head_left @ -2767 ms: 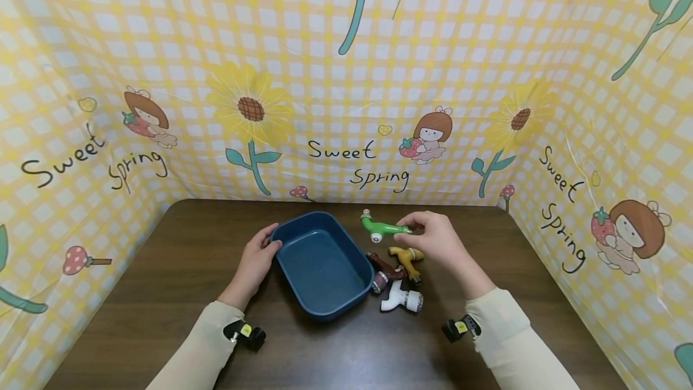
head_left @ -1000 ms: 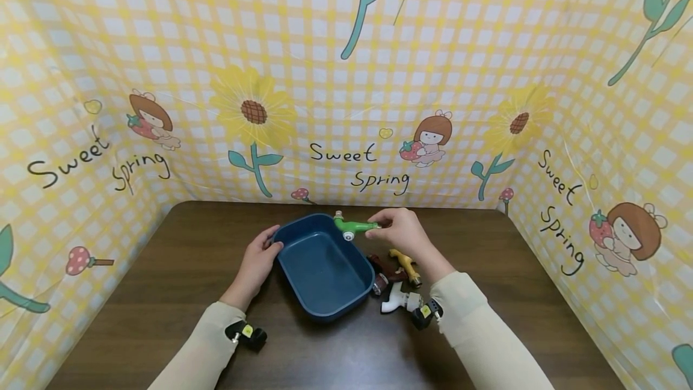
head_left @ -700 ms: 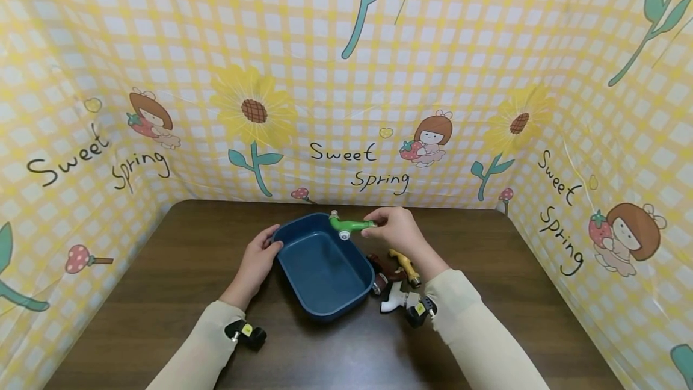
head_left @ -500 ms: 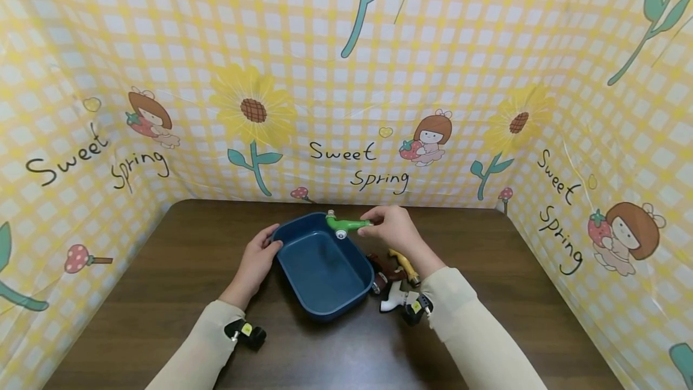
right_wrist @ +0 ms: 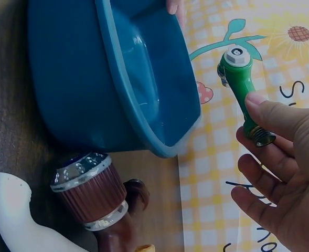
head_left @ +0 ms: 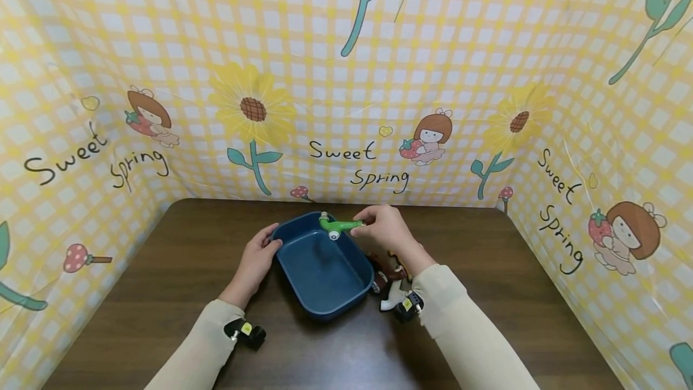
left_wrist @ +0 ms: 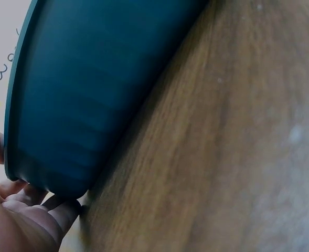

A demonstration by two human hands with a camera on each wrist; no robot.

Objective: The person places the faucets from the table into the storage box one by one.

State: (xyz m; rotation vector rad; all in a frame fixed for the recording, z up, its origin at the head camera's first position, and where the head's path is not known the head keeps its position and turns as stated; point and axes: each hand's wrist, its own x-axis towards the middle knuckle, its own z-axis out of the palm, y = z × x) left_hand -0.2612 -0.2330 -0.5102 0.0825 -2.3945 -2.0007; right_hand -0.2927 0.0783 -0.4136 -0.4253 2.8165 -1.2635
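Observation:
A green faucet [head_left: 340, 225] hangs over the back part of a blue plastic basin [head_left: 323, 284], above its floor. My right hand [head_left: 388, 229] pinches the faucet by its threaded end between thumb and fingers, plain in the right wrist view. At the basin's back left corner, my left hand [head_left: 254, 263] grips the rim, thumb on top and fingers against the outer wall. Beside the basin's right side lie a brown faucet [right_wrist: 88, 194] and a white faucet [right_wrist: 18, 215]. A yellow faucet [right_wrist: 145, 248] is mostly hidden behind my right wrist.
The basin stands on a dark wooden table [head_left: 178, 281]. Yellow checked cloth [head_left: 346, 95] with flower and girl prints walls the table at the back and both sides. Black cameras are strapped to both wrists.
My right hand has carried the green faucet leftward, from beside the basin to over its back part. My forearm now covers more of the yellow and white faucets. The left hand stays put.

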